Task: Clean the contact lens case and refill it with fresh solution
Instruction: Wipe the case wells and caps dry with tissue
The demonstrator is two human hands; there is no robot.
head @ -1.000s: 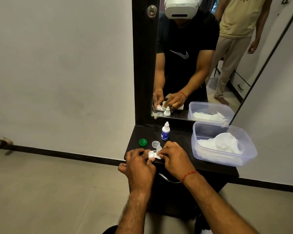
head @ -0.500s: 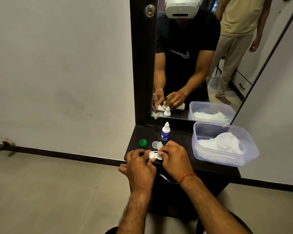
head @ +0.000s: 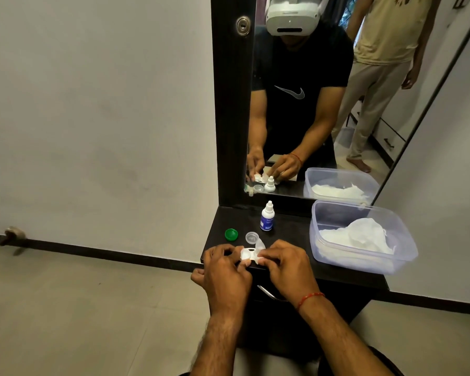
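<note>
A dark dressing-table top [head: 291, 236] is being shown against a white wall [head: 98, 118], with pale floor tiles [head: 79, 308] below and a dark-framed mirror [head: 323, 118] standing at the back. A person in a headset and a second standing person are being reflected in it.

A green cap [head: 231, 234] and a clear cap [head: 251, 236] are lying apart near the left of the top, and a small white dropper bottle [head: 267, 219] is standing upright behind them. A clear plastic container [head: 364, 264] holding white tissue [head: 358, 237] is sitting at the right.

The white contact lens case [head: 247, 253] is being held over the front edge, pinched between the curled fingers of the left hand [head: 225, 272] and right hand [head: 288, 267]. Its ends are being covered by fingertips; only the middle is being seen.
</note>
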